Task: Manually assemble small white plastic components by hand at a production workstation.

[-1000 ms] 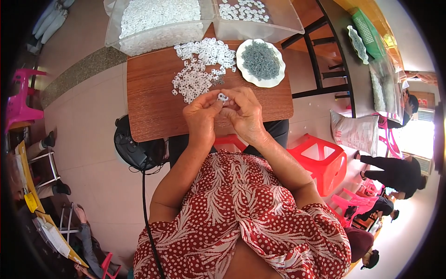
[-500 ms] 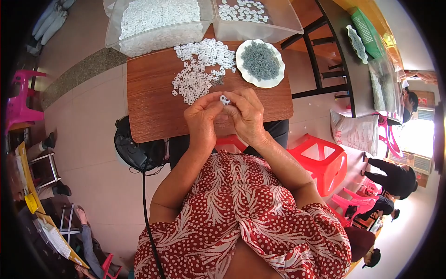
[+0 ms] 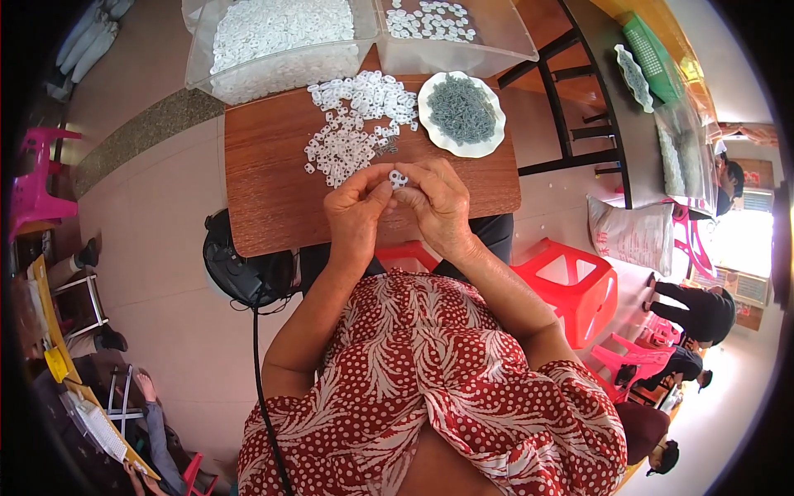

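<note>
Between my fingertips, over the near part of the brown wooden table (image 3: 273, 198), is a small white plastic piece with dark holes (image 3: 398, 178). My left hand (image 3: 356, 211) pinches it from the left with thumb and forefinger. From the other side my right hand (image 3: 440, 202) grips it too, fingers curled. Just beyond my hands lies a loose pile of similar white plastic pieces (image 3: 341, 149). A few grey screws (image 3: 387, 147) rest at that pile's right edge. Farther right, a white scalloped plate (image 3: 428, 131) holds a heap of grey screws (image 3: 461, 109).
At the table's far edge stand a clear bin (image 3: 285, 59) full of white pieces and another clear bin (image 3: 463, 59) with fewer. A red plastic stool (image 3: 571, 281) is by my right side, a black bag (image 3: 240, 264) at my left. Several people sit or stand at the right.
Both hands stay together at nearly the same spot. The white piece has turned slightly in my fingers, and more of its holed face shows.
</note>
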Demonstrator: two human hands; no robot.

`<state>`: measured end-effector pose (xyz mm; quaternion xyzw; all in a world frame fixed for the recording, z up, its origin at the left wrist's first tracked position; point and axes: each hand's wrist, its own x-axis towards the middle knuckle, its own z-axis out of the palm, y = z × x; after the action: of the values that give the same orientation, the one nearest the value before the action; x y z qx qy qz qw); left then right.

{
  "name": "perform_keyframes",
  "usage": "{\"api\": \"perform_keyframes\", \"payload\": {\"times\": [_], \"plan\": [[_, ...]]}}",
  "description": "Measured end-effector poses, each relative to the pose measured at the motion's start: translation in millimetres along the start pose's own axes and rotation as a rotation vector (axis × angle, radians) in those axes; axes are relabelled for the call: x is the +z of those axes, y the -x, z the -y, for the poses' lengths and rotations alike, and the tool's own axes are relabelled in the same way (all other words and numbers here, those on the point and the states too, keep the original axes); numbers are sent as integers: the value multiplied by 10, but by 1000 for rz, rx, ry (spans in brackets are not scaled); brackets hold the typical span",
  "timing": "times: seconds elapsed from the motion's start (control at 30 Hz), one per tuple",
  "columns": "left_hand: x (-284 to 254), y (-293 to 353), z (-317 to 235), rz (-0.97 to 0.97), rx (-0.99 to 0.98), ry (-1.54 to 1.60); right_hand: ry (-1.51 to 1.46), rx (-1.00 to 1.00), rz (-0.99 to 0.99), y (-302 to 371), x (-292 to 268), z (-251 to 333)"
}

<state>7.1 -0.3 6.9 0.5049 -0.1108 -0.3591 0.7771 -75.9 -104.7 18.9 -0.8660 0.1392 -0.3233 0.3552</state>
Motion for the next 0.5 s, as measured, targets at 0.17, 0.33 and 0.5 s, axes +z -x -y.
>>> {"api": "perform_keyframes", "payload": {"times": [0.17, 0.33, 0.5], "plan": [[29, 7, -19, 21, 79, 4, -65, 98, 24, -5, -13, 49], [14, 9, -62, 65, 36, 25, -207, 177, 27, 16, -12, 66], [34, 27, -34, 57, 99, 31, -522, 336, -2, 22, 14, 127]]}}
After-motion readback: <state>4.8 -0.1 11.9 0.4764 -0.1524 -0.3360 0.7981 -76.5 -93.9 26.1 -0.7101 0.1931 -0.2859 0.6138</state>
